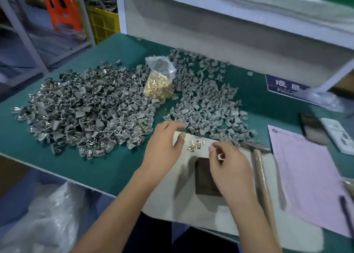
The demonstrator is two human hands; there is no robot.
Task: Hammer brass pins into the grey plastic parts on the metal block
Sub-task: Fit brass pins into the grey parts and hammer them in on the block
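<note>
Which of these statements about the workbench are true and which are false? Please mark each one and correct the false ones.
1. The hammer lies on the bench, in neither hand. True.
2. The bag of brass pins lies flat on the pink paper. False: it stands between the two heaps of grey parts.
3. A few loose brass pins lie between the left hand and the right hand. True.
4. The metal block is hidden under the heaps. False: it lies on white cloth beneath the right hand.

Both forearms are bare, no sleeves visible. The left hand (pixel 162 149) and right hand (pixel 229 168) seem to have no gloves or rings.
</note>
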